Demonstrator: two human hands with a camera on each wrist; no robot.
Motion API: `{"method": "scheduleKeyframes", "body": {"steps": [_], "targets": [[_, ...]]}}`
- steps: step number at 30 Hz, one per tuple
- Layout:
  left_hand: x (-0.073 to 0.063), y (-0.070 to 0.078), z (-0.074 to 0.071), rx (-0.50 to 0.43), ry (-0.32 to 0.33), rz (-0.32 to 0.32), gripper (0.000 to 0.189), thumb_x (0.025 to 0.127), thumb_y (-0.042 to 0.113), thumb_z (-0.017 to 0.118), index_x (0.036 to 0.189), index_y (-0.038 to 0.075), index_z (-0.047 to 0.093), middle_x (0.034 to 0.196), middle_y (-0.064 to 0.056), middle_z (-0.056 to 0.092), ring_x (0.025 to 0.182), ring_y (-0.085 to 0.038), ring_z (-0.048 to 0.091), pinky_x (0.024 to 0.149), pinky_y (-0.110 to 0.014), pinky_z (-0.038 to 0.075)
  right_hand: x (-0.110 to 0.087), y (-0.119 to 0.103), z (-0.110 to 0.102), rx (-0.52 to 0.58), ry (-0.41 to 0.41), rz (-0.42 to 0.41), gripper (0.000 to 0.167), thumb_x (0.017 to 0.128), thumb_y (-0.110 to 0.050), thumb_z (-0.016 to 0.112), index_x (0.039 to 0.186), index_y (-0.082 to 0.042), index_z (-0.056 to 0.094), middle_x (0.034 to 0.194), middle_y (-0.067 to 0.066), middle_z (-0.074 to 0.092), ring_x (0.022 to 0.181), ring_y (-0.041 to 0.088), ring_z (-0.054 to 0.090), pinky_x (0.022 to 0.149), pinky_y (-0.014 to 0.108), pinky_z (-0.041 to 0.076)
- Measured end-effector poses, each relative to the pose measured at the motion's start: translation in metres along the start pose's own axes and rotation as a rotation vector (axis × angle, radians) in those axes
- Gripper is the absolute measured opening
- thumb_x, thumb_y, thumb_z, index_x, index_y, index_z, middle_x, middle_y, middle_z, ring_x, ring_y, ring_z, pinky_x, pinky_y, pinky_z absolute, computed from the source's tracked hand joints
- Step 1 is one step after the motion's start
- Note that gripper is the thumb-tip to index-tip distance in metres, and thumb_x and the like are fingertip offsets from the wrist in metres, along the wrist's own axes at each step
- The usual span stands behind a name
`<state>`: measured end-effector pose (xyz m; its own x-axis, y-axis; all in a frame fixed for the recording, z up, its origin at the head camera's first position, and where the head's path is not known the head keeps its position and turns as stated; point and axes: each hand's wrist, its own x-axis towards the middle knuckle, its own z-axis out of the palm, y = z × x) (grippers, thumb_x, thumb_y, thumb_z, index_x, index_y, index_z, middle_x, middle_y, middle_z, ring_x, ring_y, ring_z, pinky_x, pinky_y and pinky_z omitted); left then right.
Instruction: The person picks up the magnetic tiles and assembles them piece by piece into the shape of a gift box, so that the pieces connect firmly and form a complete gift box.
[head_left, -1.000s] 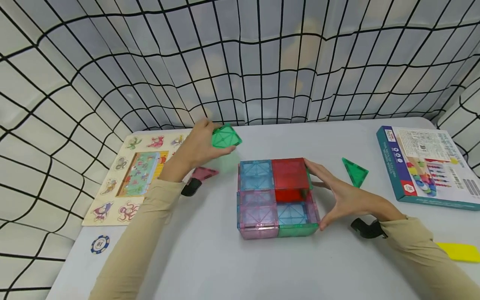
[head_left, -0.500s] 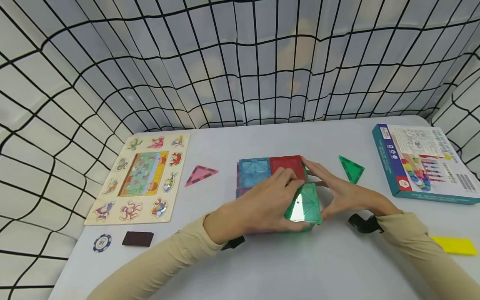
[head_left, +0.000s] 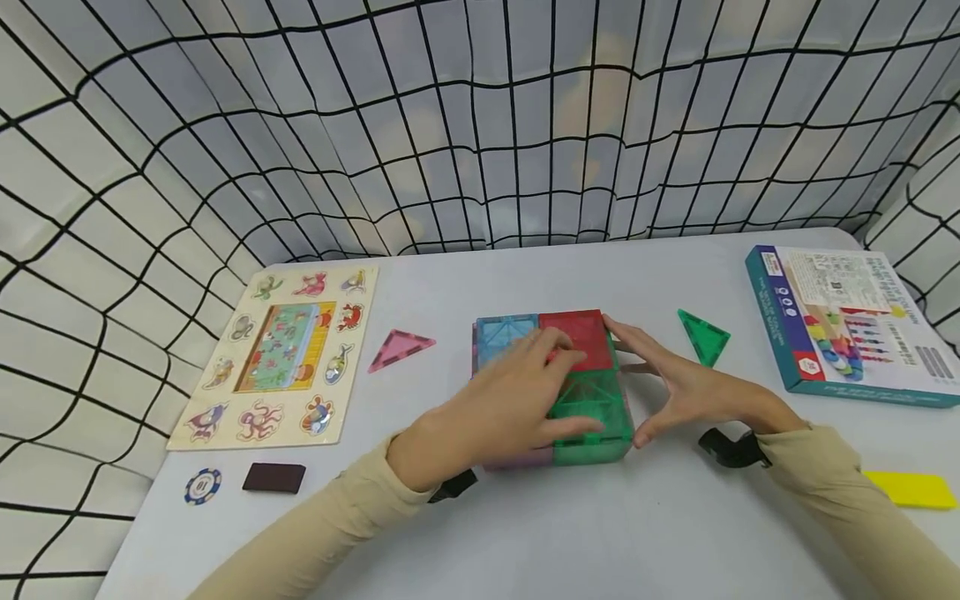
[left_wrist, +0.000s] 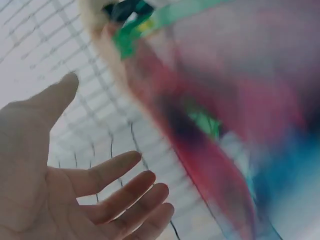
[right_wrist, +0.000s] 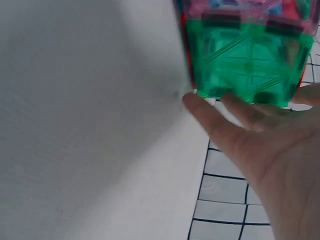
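Observation:
A low box of translucent magnetic tiles (head_left: 588,454) stands mid-table. Its top shows a blue tile (head_left: 501,333), a red tile (head_left: 588,337) and, at the front right, a green tile (head_left: 600,396) lying flat. Above the box is my left hand (head_left: 487,408), hiding the front left of the top; in the left wrist view its fingers are spread and grip nothing. On the box's right side, my right hand (head_left: 693,392) has its fingers at the back corner and its thumb near the front. The right wrist view shows those fingertips close to a green side tile (right_wrist: 245,62).
A pink triangle tile (head_left: 400,348) and a wooden puzzle board (head_left: 348,367) lie left, with a poker chip (head_left: 202,486) and a dark block (head_left: 273,477). To the right are a green triangle tile (head_left: 703,337), a toy box (head_left: 855,325) and a yellow piece (head_left: 911,490). Black netting stands behind.
My left hand has brought the green tile from the back left onto the box's front right top and let go of it. My right hand has stayed beside the box.

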<state>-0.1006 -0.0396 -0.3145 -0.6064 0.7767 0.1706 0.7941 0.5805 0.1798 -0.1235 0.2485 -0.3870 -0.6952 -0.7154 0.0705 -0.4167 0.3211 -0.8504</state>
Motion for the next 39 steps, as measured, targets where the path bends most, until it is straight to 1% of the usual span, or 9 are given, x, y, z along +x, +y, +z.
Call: {"method": "scheduleKeyframes", "body": {"steps": [4,6,9,12,16,20,28,35,39], "targets": [[-0.029,-0.021,-0.013,-0.19,0.118,-0.169,0.067,0.097,0.048,0.073,0.142,0.001,0.058,0.138,-0.011,0.053,0.121,-0.024,0.057,0.1,-0.04,0.054,-0.004,-0.01,0.006,0.002,0.032,0.037,0.13,0.078,-0.019,0.094,0.17,-0.02,0.001,0.173,0.018,0.007,0.152,0.05,0.019,0.109,0.075,0.036],[-0.044,-0.03,-0.016,-0.28,0.125,-0.288,0.072,0.097,0.049,0.073,0.148,0.002,0.051,0.143,-0.01,0.049,0.13,-0.026,0.053,0.108,-0.044,0.049,-0.006,-0.015,0.009,-0.003,0.05,0.065,0.127,0.081,-0.02,0.092,0.17,-0.022,0.002,0.173,0.017,0.008,0.152,0.051,0.02,0.109,0.074,0.037],[-0.064,-0.039,-0.013,-0.421,0.056,-0.459,0.088,0.096,0.057,0.069,0.16,0.007,0.035,0.154,-0.012,0.041,0.143,-0.029,0.045,0.117,-0.052,0.041,-0.008,-0.02,0.012,-0.014,0.079,0.094,0.124,0.083,-0.022,0.091,0.17,-0.022,0.003,0.172,0.018,0.009,0.151,0.051,0.022,0.108,0.074,0.038],[-0.078,-0.042,-0.006,-0.549,-0.052,-0.559,0.105,0.093,0.065,0.069,0.167,0.012,0.016,0.166,-0.011,0.03,0.152,-0.031,0.036,0.121,-0.056,0.033,-0.01,-0.021,0.014,-0.043,0.108,0.099,0.123,0.082,-0.022,0.092,0.17,-0.02,0.006,0.171,0.019,0.013,0.149,0.051,0.027,0.106,0.073,0.041],[-0.084,-0.04,0.007,-0.682,-0.122,-0.557,0.117,0.088,0.063,0.076,0.169,0.02,0.003,0.172,-0.004,0.017,0.155,-0.028,0.029,0.123,-0.053,0.03,-0.014,-0.019,0.018,-0.089,0.157,0.085,0.121,0.081,-0.021,0.092,0.17,-0.019,0.011,0.17,0.018,0.019,0.147,0.048,0.032,0.105,0.07,0.045],[-0.082,-0.034,0.02,-0.759,-0.1,-0.522,0.122,0.087,0.056,0.081,0.169,0.025,-0.004,0.172,-0.001,0.015,0.155,-0.024,0.027,0.123,-0.051,0.03,-0.018,-0.018,0.023,-0.135,0.189,0.077,0.117,0.082,-0.02,0.091,0.17,-0.019,0.013,0.169,0.016,0.024,0.147,0.043,0.036,0.106,0.066,0.045],[-0.085,-0.032,0.029,-0.871,-0.049,-0.552,0.121,0.089,0.051,0.082,0.168,0.029,-0.007,0.169,0.001,0.017,0.152,-0.022,0.033,0.121,-0.048,0.035,-0.017,-0.018,0.027,-0.193,0.183,0.073,0.108,0.089,-0.022,0.086,0.169,-0.014,0.014,0.166,0.018,0.029,0.143,0.043,0.041,0.107,0.064,0.045],[-0.086,-0.034,0.031,-0.909,-0.03,-0.552,0.117,0.091,0.049,0.08,0.168,0.029,-0.006,0.17,0.0,0.016,0.153,-0.025,0.032,0.121,-0.049,0.036,-0.016,-0.024,0.028,-0.208,0.145,0.082,0.103,0.094,-0.023,0.08,0.169,-0.013,0.01,0.168,0.021,0.024,0.139,0.045,0.048,0.103,0.06,0.05],[-0.086,-0.033,0.031,-0.891,-0.025,-0.545,0.116,0.093,0.049,0.078,0.168,0.026,-0.007,0.17,-0.002,0.016,0.154,-0.024,0.027,0.123,-0.05,0.03,-0.018,-0.025,0.031,-0.208,0.136,0.115,0.098,0.098,-0.025,0.075,0.17,-0.016,0.008,0.169,0.02,0.022,0.137,0.045,0.05,0.103,0.059,0.051]]}}
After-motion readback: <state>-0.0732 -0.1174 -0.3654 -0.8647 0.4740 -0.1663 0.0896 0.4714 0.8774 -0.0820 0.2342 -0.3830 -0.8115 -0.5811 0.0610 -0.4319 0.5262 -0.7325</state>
